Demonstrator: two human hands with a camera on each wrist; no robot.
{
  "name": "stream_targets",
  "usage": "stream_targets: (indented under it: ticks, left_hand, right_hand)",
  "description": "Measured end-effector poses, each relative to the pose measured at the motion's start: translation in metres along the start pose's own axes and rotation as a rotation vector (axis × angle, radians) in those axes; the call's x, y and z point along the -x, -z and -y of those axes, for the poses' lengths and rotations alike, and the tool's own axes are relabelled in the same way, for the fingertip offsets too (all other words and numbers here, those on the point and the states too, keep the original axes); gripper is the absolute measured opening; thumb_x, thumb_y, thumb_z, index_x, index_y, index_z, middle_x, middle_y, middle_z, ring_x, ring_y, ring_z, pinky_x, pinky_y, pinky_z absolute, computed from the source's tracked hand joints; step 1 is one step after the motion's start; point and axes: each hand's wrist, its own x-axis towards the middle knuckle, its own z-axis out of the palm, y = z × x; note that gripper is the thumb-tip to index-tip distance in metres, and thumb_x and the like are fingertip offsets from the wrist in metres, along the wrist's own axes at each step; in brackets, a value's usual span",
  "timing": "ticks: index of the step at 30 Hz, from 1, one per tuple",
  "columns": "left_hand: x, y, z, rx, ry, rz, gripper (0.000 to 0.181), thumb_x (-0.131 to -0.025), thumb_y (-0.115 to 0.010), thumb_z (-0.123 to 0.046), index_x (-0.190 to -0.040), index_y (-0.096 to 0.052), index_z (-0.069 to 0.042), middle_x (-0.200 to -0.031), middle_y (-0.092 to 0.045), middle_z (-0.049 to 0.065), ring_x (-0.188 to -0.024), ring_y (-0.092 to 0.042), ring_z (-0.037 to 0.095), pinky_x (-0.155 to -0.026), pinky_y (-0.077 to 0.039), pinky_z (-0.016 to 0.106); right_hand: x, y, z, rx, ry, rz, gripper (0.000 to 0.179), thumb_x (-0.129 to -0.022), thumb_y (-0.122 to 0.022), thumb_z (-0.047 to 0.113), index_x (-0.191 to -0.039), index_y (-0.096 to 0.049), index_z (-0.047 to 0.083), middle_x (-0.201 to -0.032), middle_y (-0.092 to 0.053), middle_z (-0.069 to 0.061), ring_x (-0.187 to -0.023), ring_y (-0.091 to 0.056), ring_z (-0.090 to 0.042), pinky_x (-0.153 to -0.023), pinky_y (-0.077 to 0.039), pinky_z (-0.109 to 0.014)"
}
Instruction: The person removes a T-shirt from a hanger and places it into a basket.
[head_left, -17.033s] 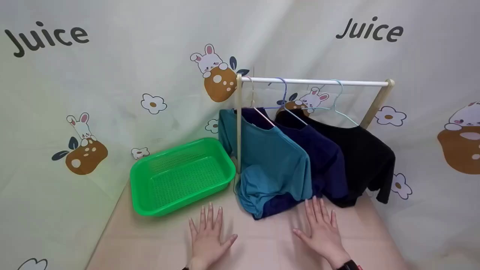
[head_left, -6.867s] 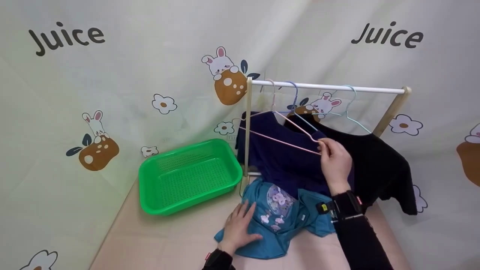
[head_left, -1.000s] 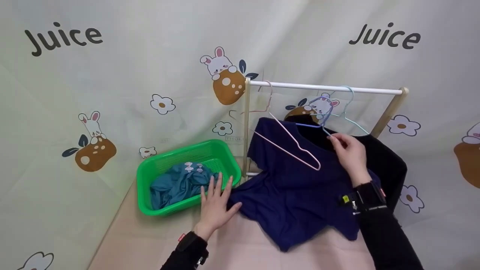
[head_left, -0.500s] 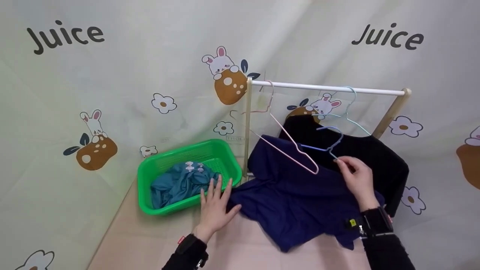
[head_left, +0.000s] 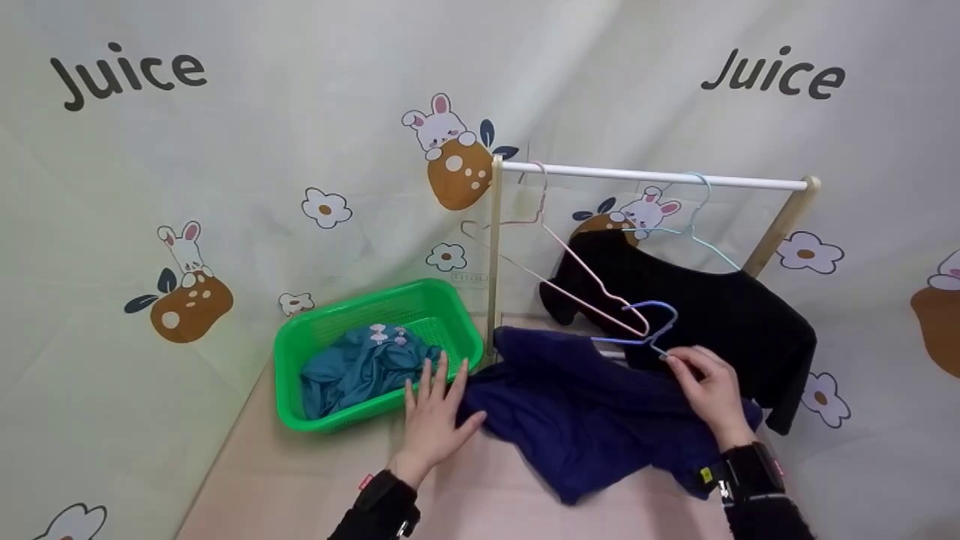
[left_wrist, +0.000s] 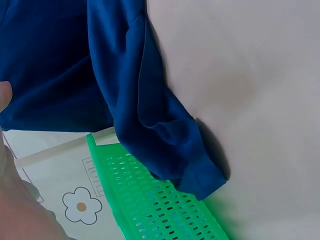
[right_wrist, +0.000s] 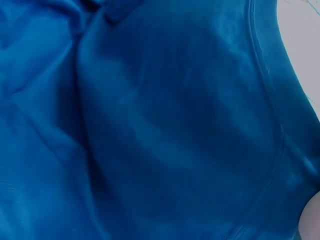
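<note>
Evidently, the navy shirt (head_left: 585, 427) is being dealt with: it lies off the rail, in front of the rack, with its lower part crumpled on the table (head_left: 300, 480) and its collar raised a little. The blue hanger (head_left: 630, 342) is lodged in the neckline, its hook standing free above the cloth. Near the hook, one arm of this hanger is pinched between the thumb and fingers of the right hand (head_left: 709, 386). By the left hand (head_left: 435, 424) nothing is gripped: its fingers are spread and straight, laid between the basket's edge and the shirt; whether the cloth is pressed by it cannot be told.

The step in hand is judged to be the freeing of the shirt from its hanger. For the next move, the cloth would need to be steadied by the left hand while the hanger is drawn out through the neckline; care is called for, since the shoulders could be snagged or stretched.

Just to the left, the green basket (head_left: 341, 418) is set on the table, with the teal garment (head_left: 360, 375) bundled inside. Above, a bare pink hanger (head_left: 571, 252) is hung from the white rail (head_left: 645, 175), its lower corner close to the blue hook; contact cannot be made out. Farther right, the black garment (head_left: 705, 322) is left hanging on a light blue hanger (head_left: 694, 231). Everything is backed by a printed cloth (head_left: 247, 135).
</note>
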Motion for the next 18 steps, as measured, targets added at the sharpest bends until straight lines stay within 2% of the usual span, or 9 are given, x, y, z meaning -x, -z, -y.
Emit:
stream_targets:
  ticks: [3, 7, 10, 14, 18]
  left_hand:
    - [-0.002, -0.001, -0.004, 0.01, -0.008, 0.003, 0.082, -0.092, -0.059, -0.058, -0.157, -0.029, -0.018, -0.162, -0.018, 0.018, -0.146, -0.013, 0.046, -0.108, -0.01, 0.073]
    - [-0.007, -0.001, -0.011, 0.024, -0.054, -0.021, 0.079, -0.092, -0.058, -0.057, -0.156, -0.032, -0.018, -0.162, -0.021, 0.015, -0.146, -0.015, 0.045, -0.107, -0.014, 0.072]
    - [-0.011, 0.0, -0.019, 0.048, -0.086, -0.028, 0.076, -0.094, -0.06, -0.052, -0.156, -0.033, -0.019, -0.161, -0.025, 0.011, -0.146, -0.019, 0.043, -0.108, -0.016, 0.071]
    - [-0.014, -0.002, -0.03, 0.085, -0.116, -0.021, 0.07, -0.095, -0.064, -0.043, -0.153, -0.039, -0.015, -0.156, -0.037, 0.011, -0.141, -0.032, 0.041, -0.106, -0.022, 0.07]
    - [-0.015, -0.005, -0.038, 0.084, -0.144, 0.005, 0.065, -0.094, -0.066, -0.038, -0.149, -0.045, -0.011, -0.148, -0.048, 0.011, -0.135, -0.043, 0.037, -0.106, -0.027, 0.067]
  right_hand:
    - [0.006, -0.004, 0.001, -0.012, 0.046, 0.036, 0.027, -0.07, -0.072, -0.025, -0.083, -0.073, -0.001, -0.076, -0.066, -0.01, -0.064, -0.055, -0.013, -0.06, -0.041, -0.018]
    - [0.021, -0.015, -0.016, -0.008, 0.104, 0.091, 0.031, -0.069, -0.077, -0.02, -0.086, -0.076, 0.005, -0.079, -0.067, -0.002, -0.067, -0.056, -0.011, -0.063, -0.041, -0.016]
    - [0.025, -0.022, -0.017, -0.002, 0.152, 0.141, 0.028, -0.07, -0.079, -0.014, -0.089, -0.076, 0.006, -0.08, -0.066, 0.001, -0.067, -0.055, -0.01, -0.064, -0.041, -0.018]
    - [0.028, -0.031, -0.013, 0.002, 0.19, 0.191, 0.024, -0.072, -0.079, -0.01, -0.089, -0.075, 0.006, -0.083, -0.067, 0.003, -0.071, -0.058, -0.012, -0.068, -0.044, -0.023]
    - [0.029, -0.04, -0.006, 0.01, 0.224, 0.219, 0.023, -0.072, -0.08, -0.006, -0.088, -0.075, 0.01, -0.083, -0.067, 0.004, -0.072, -0.059, -0.013, -0.069, -0.045, -0.025]
